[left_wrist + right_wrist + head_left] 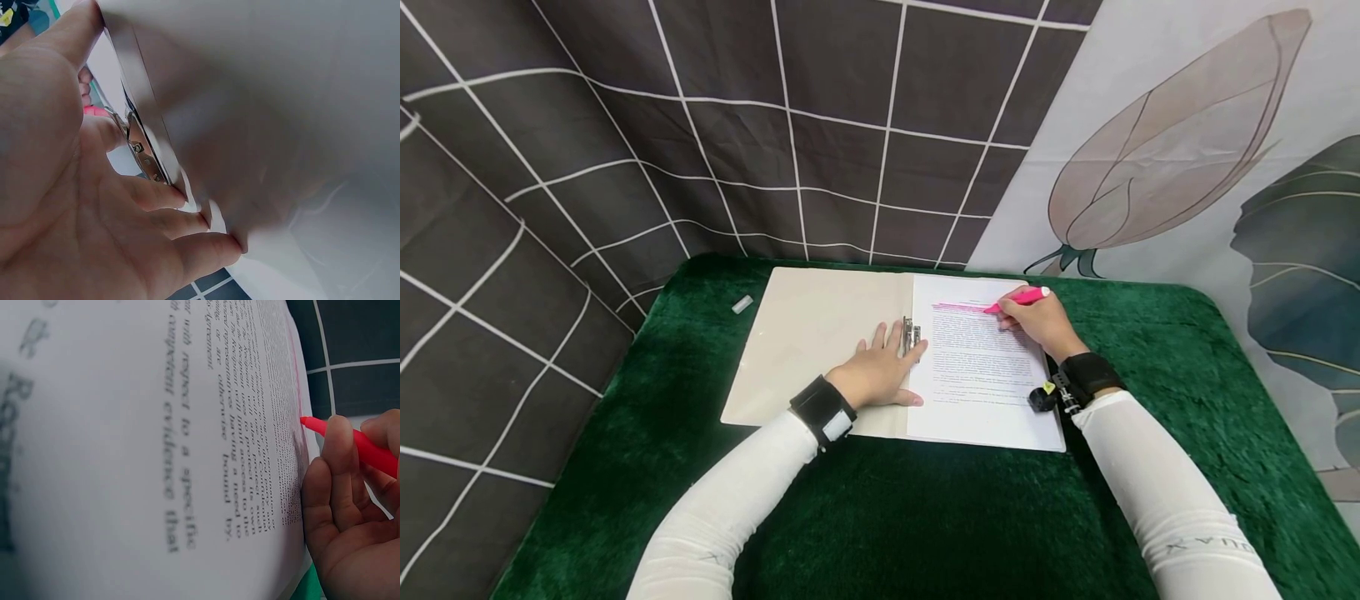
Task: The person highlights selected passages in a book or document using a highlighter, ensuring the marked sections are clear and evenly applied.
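Observation:
My right hand (1041, 325) pinches a pink highlighter (1028, 296) between thumb and fingers, its tip touching the printed sheet (977, 425) near the top lines. A pink streak (955, 306) runs along those lines to the left of the tip. In the right wrist view, the highlighter (378, 455) slants down to the page edge. The sheet lies on the right side of an opened cream folder (820, 333). My left hand (876, 371) rests with spread fingers across the folder's fold, beside the metal clip (911, 335); its thumb overlaps the sheet's left edge.
A small whitish block (742, 304) lies on the green plush cloth (925, 517), left of the folder. Behind the table hangs a dark grid-patterned curtain (842, 150), with a white leaf-printed one (1150, 100) at the right.

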{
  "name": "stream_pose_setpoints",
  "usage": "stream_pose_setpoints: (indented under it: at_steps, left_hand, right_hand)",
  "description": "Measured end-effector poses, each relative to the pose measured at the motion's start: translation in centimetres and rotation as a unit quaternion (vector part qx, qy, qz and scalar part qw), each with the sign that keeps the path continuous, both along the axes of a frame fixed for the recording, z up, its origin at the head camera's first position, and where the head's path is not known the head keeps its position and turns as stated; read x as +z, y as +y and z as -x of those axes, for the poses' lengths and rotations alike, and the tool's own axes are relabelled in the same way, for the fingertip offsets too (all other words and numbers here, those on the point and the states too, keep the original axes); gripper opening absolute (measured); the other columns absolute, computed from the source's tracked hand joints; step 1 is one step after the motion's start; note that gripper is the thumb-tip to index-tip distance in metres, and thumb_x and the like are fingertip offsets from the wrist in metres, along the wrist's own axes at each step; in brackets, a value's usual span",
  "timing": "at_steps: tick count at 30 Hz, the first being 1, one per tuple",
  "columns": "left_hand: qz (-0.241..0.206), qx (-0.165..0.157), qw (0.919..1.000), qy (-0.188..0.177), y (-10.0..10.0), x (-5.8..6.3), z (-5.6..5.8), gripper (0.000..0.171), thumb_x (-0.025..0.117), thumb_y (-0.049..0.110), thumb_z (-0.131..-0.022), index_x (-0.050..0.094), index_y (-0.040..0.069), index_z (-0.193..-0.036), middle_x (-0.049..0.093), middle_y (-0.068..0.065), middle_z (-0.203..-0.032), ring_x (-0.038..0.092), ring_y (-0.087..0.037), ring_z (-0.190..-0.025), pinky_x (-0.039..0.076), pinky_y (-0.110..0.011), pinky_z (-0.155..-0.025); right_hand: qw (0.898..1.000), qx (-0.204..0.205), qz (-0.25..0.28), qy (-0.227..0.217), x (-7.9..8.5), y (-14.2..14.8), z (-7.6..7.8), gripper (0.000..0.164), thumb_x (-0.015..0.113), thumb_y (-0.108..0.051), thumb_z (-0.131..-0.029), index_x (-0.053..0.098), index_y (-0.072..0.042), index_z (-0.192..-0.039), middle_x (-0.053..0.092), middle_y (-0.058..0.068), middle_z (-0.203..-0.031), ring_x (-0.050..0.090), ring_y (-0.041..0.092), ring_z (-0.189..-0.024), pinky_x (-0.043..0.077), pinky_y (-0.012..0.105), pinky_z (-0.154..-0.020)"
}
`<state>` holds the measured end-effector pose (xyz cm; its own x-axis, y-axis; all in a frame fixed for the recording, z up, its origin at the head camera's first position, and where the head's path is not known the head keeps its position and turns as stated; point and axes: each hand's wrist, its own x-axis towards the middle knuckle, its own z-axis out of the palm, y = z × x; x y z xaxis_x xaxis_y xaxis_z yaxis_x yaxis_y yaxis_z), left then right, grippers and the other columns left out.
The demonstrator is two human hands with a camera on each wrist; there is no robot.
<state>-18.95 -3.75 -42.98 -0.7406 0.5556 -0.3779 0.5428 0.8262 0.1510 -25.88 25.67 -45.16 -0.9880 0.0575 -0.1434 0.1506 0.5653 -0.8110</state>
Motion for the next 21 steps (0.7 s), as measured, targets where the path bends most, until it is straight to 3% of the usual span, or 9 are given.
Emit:
stream_pose_setpoints:
  at_steps: [9,14,18,21]
  left_hand:
    - [0.001,0.000,1.0000,0.000,-0.1,0.0,0.1,0.097,0.053,0.067,-0.085,0.010,0.022,-0.158,-0.003,-0.027,-0.161,0.002,-0.050,-0.144,0.027,-0.065,-0.109]
    - [0.001,0.001,1.0000,0.002,-0.3,0.0,0.2,0.097,0.053,0.068,-0.085,0.010,0.022,-0.158,-0.003,-0.027,-0.161,0.002,-0.050,-0.144,0.027,-0.065,-0.109]
    - [-0.001,0.001,1.0000,0.004,-0.2,-0.1,0.1,0.098,0.054,0.068,-0.084,0.011,0.021,-0.158,-0.003,-0.027,-0.162,0.003,-0.050,-0.144,0.028,-0.065,-0.109]
    - [-0.001,0.001,1.0000,0.005,-0.1,-0.2,0.1,0.098,0.054,0.068,-0.084,0.011,0.021,-0.158,-0.002,-0.026,-0.162,0.003,-0.050,-0.144,0.028,-0.065,-0.109]
  right_hand:
    - [1.000,-0.006,0.015,0.004,-0.3,0.1,0.3,0.034,0.065,-0.034,-0.093,0.066,-0.002,-0.107,0.072,0.001,-0.080,0.068,0.008,-0.064,0.053,0.014,-0.059]
    - [0.999,0.004,0.029,0.013,-0.6,0.2,0.2,0.043,0.064,-0.043,-0.091,0.067,-0.003,-0.108,0.072,0.004,-0.084,0.069,0.010,-0.066,0.053,0.013,-0.062]
    - [0.989,0.000,0.147,0.016,-0.7,1.1,-0.2,0.048,0.064,-0.044,-0.090,0.064,0.000,-0.109,0.070,0.004,-0.082,0.066,0.011,-0.067,0.055,0.016,-0.063]
    - [0.957,-0.017,0.289,0.010,-0.2,2.1,-0.9,0.040,0.064,-0.034,-0.092,0.061,0.002,-0.109,0.068,0.003,-0.080,0.062,0.012,-0.065,0.055,0.018,-0.061]
